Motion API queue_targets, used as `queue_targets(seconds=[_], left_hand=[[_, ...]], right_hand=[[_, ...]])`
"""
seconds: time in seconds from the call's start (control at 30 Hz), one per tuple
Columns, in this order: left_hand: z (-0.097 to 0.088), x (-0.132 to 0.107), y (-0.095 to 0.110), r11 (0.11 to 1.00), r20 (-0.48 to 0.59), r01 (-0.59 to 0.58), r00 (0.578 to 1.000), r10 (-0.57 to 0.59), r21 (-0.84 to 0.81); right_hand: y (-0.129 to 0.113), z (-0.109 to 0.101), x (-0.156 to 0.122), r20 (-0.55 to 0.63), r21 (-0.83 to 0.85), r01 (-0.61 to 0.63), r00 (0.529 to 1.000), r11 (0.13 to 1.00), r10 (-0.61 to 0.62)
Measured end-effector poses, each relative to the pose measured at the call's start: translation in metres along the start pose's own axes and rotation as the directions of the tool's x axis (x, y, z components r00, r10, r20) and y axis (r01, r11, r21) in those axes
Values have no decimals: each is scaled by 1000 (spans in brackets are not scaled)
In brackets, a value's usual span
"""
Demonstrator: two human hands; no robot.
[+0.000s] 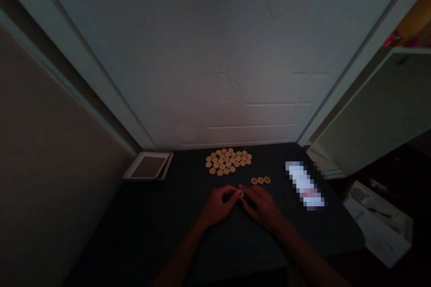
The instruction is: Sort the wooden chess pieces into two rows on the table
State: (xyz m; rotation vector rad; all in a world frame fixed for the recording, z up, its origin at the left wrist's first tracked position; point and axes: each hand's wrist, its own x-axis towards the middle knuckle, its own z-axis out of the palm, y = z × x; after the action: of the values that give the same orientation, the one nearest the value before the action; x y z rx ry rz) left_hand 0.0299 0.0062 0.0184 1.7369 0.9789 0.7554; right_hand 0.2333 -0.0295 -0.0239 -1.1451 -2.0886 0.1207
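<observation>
My left hand [218, 205] and my right hand [262, 206] meet over the dark table. Between their fingertips is a round wooden Chinese chess piece [240, 193] with a dark mark on its face, and both hands pinch it. Just beyond my right hand, three more pieces lie touching in a short row; the left one [254, 181] bears a red mark. Farther back spreads a loose cluster of pale wooden pieces [228, 165], lying flat with plain-looking faces. Dim light hides any fine detail on them.
A shallow framed box or lid [168, 161] sits at the table's back left. To the right lies a bright, pixelated oblong thing [305, 186]. A white panel with embossed hearts [227, 89] rises behind the table. White boxes [380, 219] stand lower, past the right edge.
</observation>
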Motion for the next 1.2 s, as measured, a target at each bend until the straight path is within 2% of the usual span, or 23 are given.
queue_targets(seconds=[0.57, 0.77, 1.07, 1.2], left_hand=[[1, -1, 2, 997, 13, -14, 1000, 13, 72], [1, -1, 3, 1000, 2, -13, 1000, 13, 15], [-2, 0, -1, 999, 11, -11, 1000, 10, 50], [-1, 0, 2, 999, 20, -9, 1000, 8, 43]], right_hand=[[3, 2, 0, 9, 2, 12, 1000, 1000, -12], [2, 2, 0, 8, -25, 24, 1000, 999, -24], [-3, -3, 2, 41, -21, 12, 999, 1000, -11], [-2, -2, 2, 20, -12, 21, 1000, 1000, -21]])
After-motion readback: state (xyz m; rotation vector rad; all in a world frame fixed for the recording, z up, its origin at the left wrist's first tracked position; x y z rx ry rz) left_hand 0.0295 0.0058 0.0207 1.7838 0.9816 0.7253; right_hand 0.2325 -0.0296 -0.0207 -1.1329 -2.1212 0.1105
